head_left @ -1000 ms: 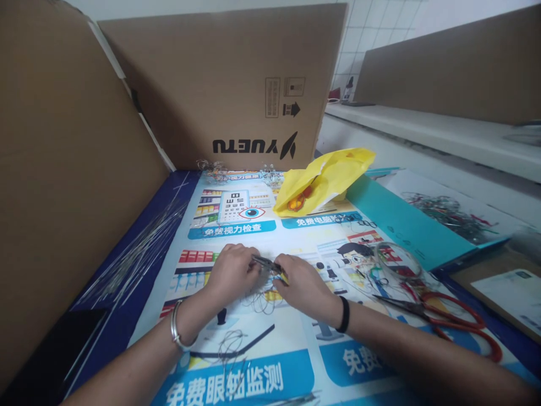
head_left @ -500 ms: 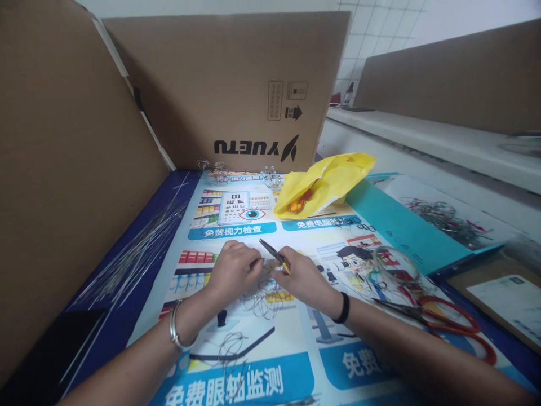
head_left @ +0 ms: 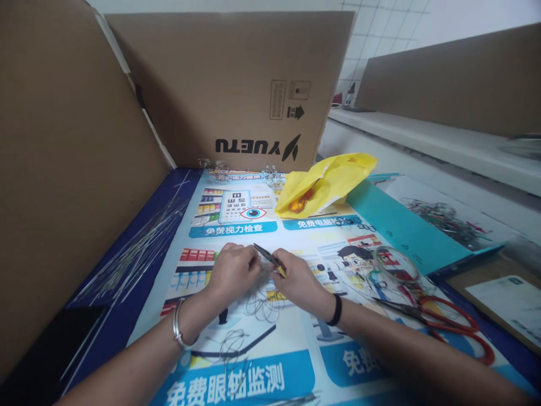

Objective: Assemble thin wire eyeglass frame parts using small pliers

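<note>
Near the middle of the frame, the right hand (head_left: pixel 298 282) was gripping a pair of pliers (head_left: pixel 268 256), the dark jaws slanting up and left toward the left hand (head_left: pixel 234 273). That left hand had its fingers curled closed, seemingly on fine wire (head_left: pixel 264 304), though the strand at the fingertips was too thin to be sure; loops of it spread just below and between the two hands. Another wire tangle (head_left: pixel 232 341) lay at lower centre, on the printed sheet (head_left: pixel 296 242) covering the surface. Red-handled scissors (head_left: pixel 450 322) lay at lower right, near a clear coil (head_left: pixel 397 264). Farther out, a yellow bag (head_left: pixel 338 183) stood right of upper centre, straight wires (head_left: pixel 135 254) lay at left, and a cardboard panel (head_left: pixel 190 84) rose across the top.
</note>
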Demonstrator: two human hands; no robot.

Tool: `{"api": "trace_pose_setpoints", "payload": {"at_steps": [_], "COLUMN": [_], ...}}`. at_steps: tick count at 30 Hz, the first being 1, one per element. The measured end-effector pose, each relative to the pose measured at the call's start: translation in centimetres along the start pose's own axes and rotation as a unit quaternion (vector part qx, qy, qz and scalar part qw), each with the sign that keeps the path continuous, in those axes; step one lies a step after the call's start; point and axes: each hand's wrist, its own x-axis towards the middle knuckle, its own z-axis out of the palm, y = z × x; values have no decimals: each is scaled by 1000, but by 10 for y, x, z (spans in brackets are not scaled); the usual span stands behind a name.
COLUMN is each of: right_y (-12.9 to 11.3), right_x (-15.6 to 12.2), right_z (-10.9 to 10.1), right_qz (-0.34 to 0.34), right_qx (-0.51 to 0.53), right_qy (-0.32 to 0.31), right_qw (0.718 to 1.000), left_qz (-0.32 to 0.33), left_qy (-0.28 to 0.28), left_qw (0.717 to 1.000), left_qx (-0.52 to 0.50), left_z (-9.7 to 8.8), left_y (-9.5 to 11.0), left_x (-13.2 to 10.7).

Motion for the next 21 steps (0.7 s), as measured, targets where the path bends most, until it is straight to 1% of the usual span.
{"api": "trace_pose_setpoints", "payload": {"at_steps": [4, 6, 8, 11, 13, 16, 21], "right_y": [1, 3, 5, 9, 11, 15, 18], "right_x": [0, 1, 3, 3, 3, 2, 0], "right_z": [1, 1, 0, -2, -6, -13, -23], "right_qz": [8, 12, 16, 23, 24, 19, 3], "right_qx": [40, 54, 61, 66, 72, 94, 134], "right_qy": [0, 4, 9, 11, 6, -16, -86], "right_qw": [999, 998, 998, 997, 997, 995, 987], "left_qz": [-42, -53, -44, -5, 4, -11, -15], "left_qy": [-13, -21, -19, -5, 4, 16, 42], "left_qw": [999, 998, 999, 998, 996, 996, 996], "left_qx": [2, -3, -18, -65, -85, -85, -76], "left_z": [-1, -1, -1, 0, 0, 1, 0], "left_y": [1, 1, 0, -2, -2, -2, -2], "left_x": [-2, -3, -4, -5, -6, -7, -8]}}
